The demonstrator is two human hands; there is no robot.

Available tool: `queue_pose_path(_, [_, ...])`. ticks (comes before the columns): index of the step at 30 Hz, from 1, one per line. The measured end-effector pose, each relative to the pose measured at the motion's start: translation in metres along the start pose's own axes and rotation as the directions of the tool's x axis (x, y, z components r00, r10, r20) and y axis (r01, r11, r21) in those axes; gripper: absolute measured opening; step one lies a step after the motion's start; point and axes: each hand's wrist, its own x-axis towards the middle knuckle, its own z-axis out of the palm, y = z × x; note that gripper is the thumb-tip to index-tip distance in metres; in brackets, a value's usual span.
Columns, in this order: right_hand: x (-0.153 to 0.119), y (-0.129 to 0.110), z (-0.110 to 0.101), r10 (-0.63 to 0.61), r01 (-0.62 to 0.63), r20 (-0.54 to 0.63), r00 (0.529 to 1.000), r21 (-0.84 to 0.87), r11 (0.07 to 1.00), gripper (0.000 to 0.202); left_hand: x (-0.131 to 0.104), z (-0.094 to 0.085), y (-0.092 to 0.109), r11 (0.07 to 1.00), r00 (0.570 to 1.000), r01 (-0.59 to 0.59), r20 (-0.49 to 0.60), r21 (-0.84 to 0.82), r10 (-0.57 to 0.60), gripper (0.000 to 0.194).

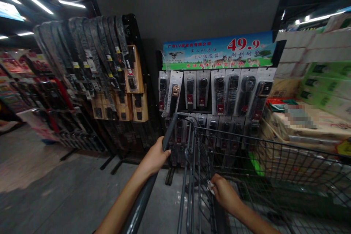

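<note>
Cart basket (pixel 274 141) stands beside right grip (pixel 223 193) pinching white scrap (pixel 211 186), while left grip (pixel 155 156) clasps handle (pixel 144 197).

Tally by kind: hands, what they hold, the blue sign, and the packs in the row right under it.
Hands: 2, left hand and right hand
Shopping cart, left hand on its handle: 1
Small white item in the right hand, unclear what: 1
Blue sign: 1
Top-row packs: 8
Total: 13
</note>
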Motion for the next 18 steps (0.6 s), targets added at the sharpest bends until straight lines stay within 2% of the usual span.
queue_pose_path(3, [0.001, 0.01, -0.005, 0.042, -0.029, 0.074, 0.996, -0.177, 0.984, 0.033, 0.001, 0.001, -0.002, 1.0, 1.0, -0.001, -0.001, 0.005, 0.001, 0.041])
queue_pose_path(6, [0.005, 0.027, -0.013, 0.132, -0.116, 0.06, 0.989, -0.216, 0.969, 0.028, 0.002, 0.001, -0.002, 1.0, 1.0, 0.005, -0.004, 0.011, -0.005, 0.041])
queue_pose_path(9, [0.012, 0.041, -0.018, 0.202, -0.203, -0.019, 0.979, -0.03, 0.979, 0.019, 0.002, 0.001, 0.0, 1.0, 1.0, 0.012, 0.003, 0.008, -0.012, 0.039])
queue_pose_path(11, [0.018, 0.042, -0.017, 0.184, -0.175, -0.051, 0.982, 0.151, 0.973, 0.017, 0.002, 0.001, 0.002, 1.0, 1.0, 0.013, 0.015, 0.0, -0.013, 0.039])
queue_pose_path(14, [0.024, 0.034, -0.009, 0.121, -0.09, -0.068, 0.99, 0.345, 0.934, 0.02, 0.002, 0.0, 0.002, 1.0, 1.0, 0.002, 0.013, -0.002, -0.002, 0.04])
queue_pose_path(18, [0.025, 0.019, 0.002, 0.136, -0.094, -0.058, 0.989, 0.456, 0.885, 0.021, 0.002, 0.001, 0.0, 1.0, 1.0, -0.016, -0.003, 0.002, 0.016, 0.04])
